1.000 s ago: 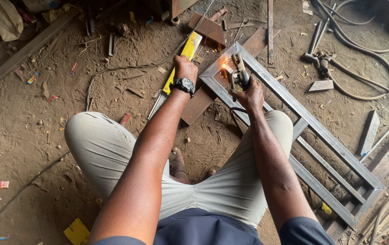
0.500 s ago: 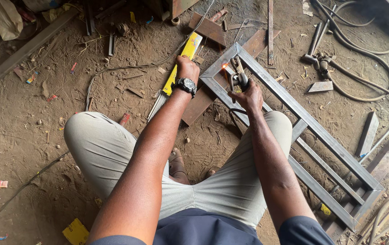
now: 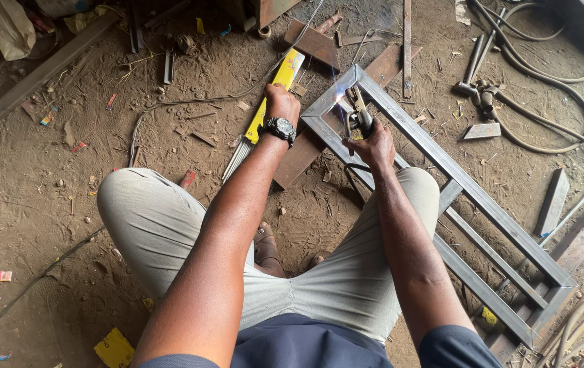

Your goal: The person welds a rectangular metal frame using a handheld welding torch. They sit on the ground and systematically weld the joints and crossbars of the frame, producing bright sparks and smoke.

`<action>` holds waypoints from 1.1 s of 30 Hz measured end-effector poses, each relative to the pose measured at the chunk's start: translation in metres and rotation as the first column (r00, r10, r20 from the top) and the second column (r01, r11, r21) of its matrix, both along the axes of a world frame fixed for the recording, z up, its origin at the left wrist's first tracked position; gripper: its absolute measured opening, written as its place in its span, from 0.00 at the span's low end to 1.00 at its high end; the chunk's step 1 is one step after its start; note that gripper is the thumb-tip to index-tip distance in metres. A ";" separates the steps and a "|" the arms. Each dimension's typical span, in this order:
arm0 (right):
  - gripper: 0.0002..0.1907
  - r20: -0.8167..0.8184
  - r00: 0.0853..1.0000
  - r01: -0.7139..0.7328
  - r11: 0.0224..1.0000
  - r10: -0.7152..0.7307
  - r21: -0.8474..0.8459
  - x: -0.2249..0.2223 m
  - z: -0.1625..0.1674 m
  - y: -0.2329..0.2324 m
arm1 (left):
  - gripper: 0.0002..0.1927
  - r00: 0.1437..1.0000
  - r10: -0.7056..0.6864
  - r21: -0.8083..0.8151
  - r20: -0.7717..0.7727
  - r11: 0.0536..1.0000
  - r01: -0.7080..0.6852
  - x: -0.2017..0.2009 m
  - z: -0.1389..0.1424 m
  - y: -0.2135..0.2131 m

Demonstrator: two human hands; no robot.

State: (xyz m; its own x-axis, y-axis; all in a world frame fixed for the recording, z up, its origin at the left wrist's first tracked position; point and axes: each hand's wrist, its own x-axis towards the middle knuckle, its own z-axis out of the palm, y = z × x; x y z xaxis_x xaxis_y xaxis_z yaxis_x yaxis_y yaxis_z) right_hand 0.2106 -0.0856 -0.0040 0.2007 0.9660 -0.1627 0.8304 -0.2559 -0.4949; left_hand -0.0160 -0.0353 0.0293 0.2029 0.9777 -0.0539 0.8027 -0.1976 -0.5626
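Observation:
I squat over a grey rectangular steel frame (image 3: 483, 204) lying on the dirt floor. My right hand (image 3: 374, 146) grips a welding electrode holder (image 3: 359, 116), whose rod tip meets the frame's far left corner, where a pale glare and smoke (image 3: 337, 95) show. My left hand (image 3: 282, 102), with a black wristwatch (image 3: 278, 128), is closed in a fist resting by a yellow pack of welding rods (image 3: 286, 73). Loose rods (image 3: 237, 158) spill from the pack. A rusty flat plate (image 3: 299, 160) lies under the frame's near edge.
Thick cables (image 3: 544, 136) loop across the upper right, near a small metal tool (image 3: 476, 61). Short steel offcuts (image 3: 554, 204) lie right of the frame. A long bar (image 3: 33, 78) runs along the upper left. A yellow box (image 3: 113, 349) sits by my left knee.
The orange spark at the frame corner one second ago faded, then gave way to a pale bluish glare with smoke. Both hands have barely moved.

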 end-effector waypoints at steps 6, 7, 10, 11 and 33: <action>0.47 0.004 1.000 0.020 0.999 -0.020 -0.050 0.000 0.000 0.001 | 0.09 1.000 0.001 0.020 0.025 1.000 -0.002 -0.001 -0.001 -0.001; 0.47 0.002 1.000 0.019 0.999 -0.019 -0.048 0.000 0.000 0.001 | 0.09 1.000 0.002 0.022 0.031 1.000 -0.003 -0.001 -0.001 -0.001; 0.48 0.006 1.000 0.019 0.999 -0.019 -0.047 -0.001 0.002 0.001 | 0.09 0.999 0.002 0.022 0.041 1.000 -0.003 -0.002 -0.001 -0.001; 0.47 0.012 1.000 0.019 0.999 -0.018 -0.050 -0.001 0.003 0.001 | 0.10 0.999 0.002 0.019 0.039 1.000 -0.002 -0.002 -0.001 -0.002; 0.47 -0.073 0.971 -0.227 0.974 0.226 -0.015 -0.002 0.000 -0.022 | 0.10 0.988 0.088 0.047 0.131 0.994 -0.095 -0.040 -0.002 -0.003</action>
